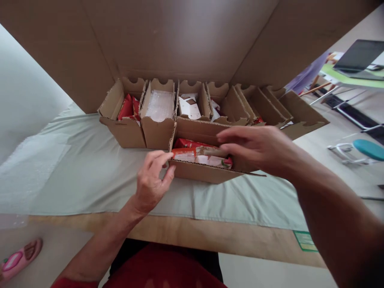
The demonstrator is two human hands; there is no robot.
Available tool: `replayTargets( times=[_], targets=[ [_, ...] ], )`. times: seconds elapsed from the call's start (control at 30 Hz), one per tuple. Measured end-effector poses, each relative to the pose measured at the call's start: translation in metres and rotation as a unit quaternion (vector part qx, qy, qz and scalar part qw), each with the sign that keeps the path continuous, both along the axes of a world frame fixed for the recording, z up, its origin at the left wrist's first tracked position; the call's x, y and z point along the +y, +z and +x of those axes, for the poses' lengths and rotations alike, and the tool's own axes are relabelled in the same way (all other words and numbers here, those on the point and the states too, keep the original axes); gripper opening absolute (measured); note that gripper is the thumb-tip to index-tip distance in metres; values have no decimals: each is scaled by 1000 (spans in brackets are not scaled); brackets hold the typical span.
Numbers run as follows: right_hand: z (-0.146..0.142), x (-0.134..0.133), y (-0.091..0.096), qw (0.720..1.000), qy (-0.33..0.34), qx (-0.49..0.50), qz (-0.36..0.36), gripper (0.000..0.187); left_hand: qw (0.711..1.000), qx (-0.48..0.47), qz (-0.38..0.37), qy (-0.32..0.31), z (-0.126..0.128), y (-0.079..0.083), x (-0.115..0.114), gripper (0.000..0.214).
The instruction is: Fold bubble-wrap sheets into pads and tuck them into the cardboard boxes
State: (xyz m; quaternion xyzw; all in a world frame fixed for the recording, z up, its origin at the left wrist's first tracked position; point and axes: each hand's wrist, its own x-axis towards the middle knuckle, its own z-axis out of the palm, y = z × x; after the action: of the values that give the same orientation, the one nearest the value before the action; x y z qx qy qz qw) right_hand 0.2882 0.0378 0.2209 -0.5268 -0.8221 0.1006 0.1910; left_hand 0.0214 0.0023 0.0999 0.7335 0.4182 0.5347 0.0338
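A low cardboard box lies on a pale green cloth, with red and white snack packets inside. My left hand pinches the box's left front corner with thumb and fingers closed on the card. My right hand reaches over the box from the right. Its fingers are pressed together on a brown packet or flap at the top of the packets; I cannot make out which.
Behind stands a row of small open cardboard boxes, some with red or white packets, one with bubble wrap. A large cardboard sheet leans behind them. A laptop and a teal stool are at right.
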Motion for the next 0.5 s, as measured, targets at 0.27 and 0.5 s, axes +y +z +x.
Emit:
replayTargets(
  times=[0.27,0.5],
  targets=[
    [52,-107,-109,858,-332,372,123,41,959,-175,-217,-51,14,-30,20,80],
    [30,-47,-181,872,-170,453,77,68,891,-269,-303,-203,31,-46,39,85]
  ],
)
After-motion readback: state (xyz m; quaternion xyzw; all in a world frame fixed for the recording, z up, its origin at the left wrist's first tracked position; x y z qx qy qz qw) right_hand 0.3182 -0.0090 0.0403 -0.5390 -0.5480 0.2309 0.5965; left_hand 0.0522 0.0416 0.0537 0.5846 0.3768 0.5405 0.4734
